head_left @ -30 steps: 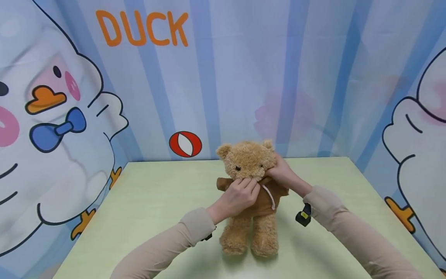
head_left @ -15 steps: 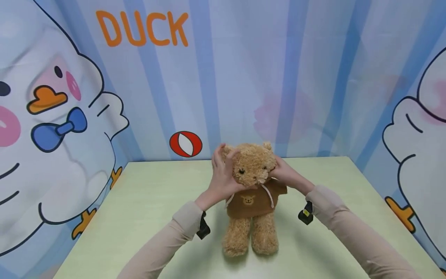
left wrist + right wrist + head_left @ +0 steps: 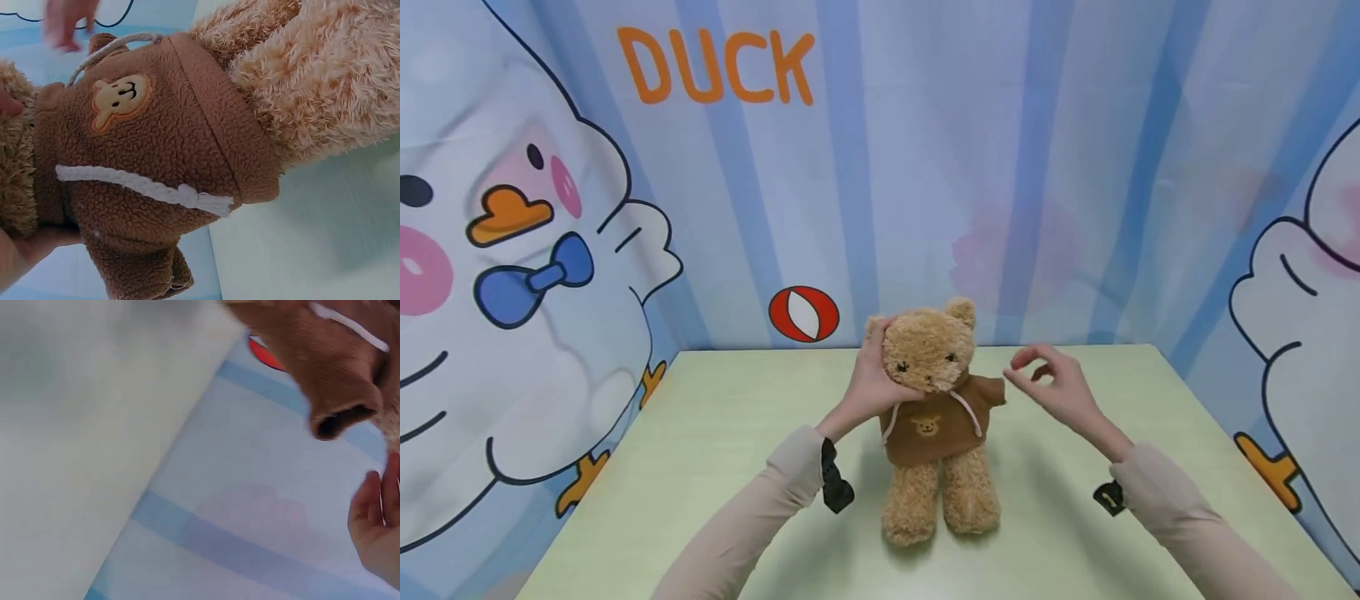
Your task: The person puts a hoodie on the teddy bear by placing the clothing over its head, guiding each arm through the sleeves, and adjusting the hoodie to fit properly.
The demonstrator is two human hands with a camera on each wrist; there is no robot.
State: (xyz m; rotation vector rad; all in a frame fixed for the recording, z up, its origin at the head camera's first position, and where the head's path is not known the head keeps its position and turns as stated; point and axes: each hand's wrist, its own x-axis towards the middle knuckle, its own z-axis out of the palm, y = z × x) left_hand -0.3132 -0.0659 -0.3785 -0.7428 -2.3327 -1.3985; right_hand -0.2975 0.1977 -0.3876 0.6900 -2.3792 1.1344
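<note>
A tan teddy bear (image 3: 928, 346) stands upright on the table, dressed in a brown fleece hoodie (image 3: 910, 446). Two white drawstrings hang down the hoodie's front beside an embroidered bear face (image 3: 122, 100). My left hand (image 3: 867, 379) grips the side of the bear's head, thumb across the chin and neck. To the right of the bear, my right hand (image 3: 1060, 387) is held in the air, apart from it, fingers loosely bent with nothing between them. The hoodie's sleeve (image 3: 344, 403) sticks out toward that hand, and its cuff looks hollow.
The pale green table (image 3: 760, 400) ends at a blue striped curtain (image 3: 925, 167) printed with ducks and a red ball. A dark camera strap sits on each wrist.
My left hand moved from the hoodie's neckline to the side of the bear's head. My right hand let go of the head and drew away to the right. The bear's head tilts left.
</note>
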